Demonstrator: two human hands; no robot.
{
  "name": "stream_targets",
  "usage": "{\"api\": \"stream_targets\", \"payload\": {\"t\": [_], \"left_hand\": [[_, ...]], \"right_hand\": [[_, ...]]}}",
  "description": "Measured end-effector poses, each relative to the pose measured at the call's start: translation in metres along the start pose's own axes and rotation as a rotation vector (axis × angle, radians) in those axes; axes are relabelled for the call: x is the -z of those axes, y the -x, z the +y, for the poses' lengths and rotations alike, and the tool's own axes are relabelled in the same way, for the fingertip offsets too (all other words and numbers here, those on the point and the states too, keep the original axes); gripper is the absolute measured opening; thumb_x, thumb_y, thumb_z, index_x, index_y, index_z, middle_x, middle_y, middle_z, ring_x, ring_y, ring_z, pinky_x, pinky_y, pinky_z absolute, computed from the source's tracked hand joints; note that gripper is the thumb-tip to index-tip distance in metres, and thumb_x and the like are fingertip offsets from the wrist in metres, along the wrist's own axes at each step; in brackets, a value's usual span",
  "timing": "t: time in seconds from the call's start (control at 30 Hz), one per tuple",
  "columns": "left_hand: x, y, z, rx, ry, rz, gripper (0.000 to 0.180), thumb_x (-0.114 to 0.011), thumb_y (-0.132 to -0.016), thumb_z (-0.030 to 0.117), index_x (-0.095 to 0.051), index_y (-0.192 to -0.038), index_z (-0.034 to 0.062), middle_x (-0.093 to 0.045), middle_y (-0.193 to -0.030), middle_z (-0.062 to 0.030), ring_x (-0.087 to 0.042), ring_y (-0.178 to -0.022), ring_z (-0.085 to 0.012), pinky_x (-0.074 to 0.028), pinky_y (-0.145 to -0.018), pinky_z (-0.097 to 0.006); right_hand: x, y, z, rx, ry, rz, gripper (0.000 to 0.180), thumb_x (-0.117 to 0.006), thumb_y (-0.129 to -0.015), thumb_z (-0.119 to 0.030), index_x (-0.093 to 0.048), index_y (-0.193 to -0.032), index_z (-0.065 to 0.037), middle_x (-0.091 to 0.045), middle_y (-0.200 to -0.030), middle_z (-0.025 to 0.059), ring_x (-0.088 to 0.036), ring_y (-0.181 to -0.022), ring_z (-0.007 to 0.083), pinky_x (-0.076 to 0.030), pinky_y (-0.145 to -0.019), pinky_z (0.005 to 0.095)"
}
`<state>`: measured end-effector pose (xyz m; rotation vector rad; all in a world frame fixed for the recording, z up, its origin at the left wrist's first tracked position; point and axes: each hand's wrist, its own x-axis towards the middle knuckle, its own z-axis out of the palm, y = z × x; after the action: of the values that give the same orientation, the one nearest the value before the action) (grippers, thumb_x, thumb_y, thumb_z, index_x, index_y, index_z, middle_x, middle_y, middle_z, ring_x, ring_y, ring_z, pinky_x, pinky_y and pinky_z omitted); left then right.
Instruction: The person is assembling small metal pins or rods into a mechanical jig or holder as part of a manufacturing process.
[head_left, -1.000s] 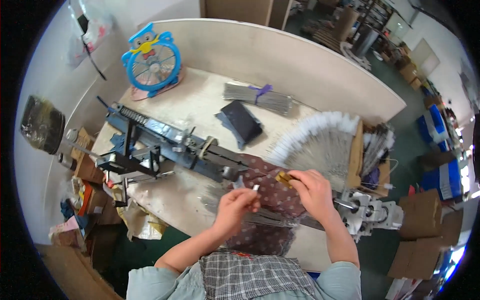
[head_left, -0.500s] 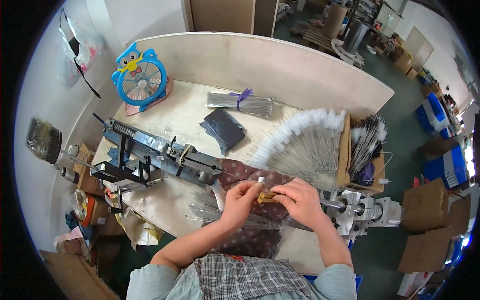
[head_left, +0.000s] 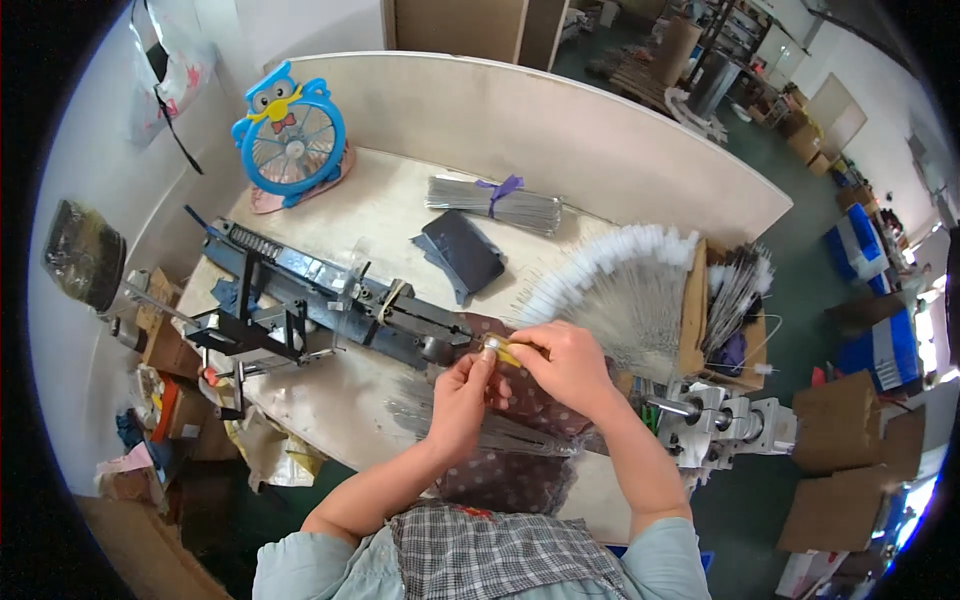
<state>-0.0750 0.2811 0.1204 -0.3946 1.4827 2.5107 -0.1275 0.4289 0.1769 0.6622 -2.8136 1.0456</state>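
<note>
- Left hand (head_left: 462, 392): fingers pinched narrow on a small yellow piece (head_left: 503, 351), held just above the dotted cloth (head_left: 520, 400).
- Right hand (head_left: 568, 362): closed on the same yellow piece from the other side, fingertips meeting the left hand's.
- Dark metal machine (head_left: 330, 300): lies on the surface (head_left: 390, 215) to the left of the hands, its near end just beside them.
- Fan of white-tipped wires (head_left: 620, 280): spread just beyond the right hand.
- Tied wire bundle (head_left: 495, 203): purple band, well beyond the hands.
- Dark flat pouch (head_left: 462, 250): between bundle and hands.
- Blue owl-shaped fan (head_left: 290, 135): far left corner.
- Brown cartons (head_left: 850, 440): on the floor, right of the hands.
</note>
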Motion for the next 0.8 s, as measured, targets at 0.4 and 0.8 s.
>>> {"api": "stream_targets", "payload": {"t": [0.4,0.8], "left_hand": [[-0.003,-0.004,-0.008,0.003,0.349,0.014,0.040,-0.039,-0.098,0.040,-0.055,-0.103,0.0041,-0.062,-0.096,-0.0071,-0.060,-0.091,-0.0183,-0.045,-0.086,-0.035],[-0.011,-0.007,-0.008,-0.139,0.303,0.057,0.017,-0.049,-0.094,0.018,-0.057,-0.096,0.0024,-0.062,-0.093,-0.0047,-0.061,-0.084,-0.0135,-0.049,-0.076,-0.030]], "right_hand": [[-0.036,0.009,-0.019,0.148,0.278,0.300,0.032,-0.074,-0.069,-0.023,-0.067,-0.096,-0.007,-0.064,-0.097,0.0024,-0.057,-0.092,0.0212,-0.047,-0.076,0.0361],[-0.023,0.017,-0.004,0.278,0.222,0.359,0.022,-0.073,-0.069,-0.016,-0.069,-0.091,-0.015,-0.062,-0.095,-0.0009,-0.056,-0.095,0.0208,-0.046,-0.076,0.0350]]}}
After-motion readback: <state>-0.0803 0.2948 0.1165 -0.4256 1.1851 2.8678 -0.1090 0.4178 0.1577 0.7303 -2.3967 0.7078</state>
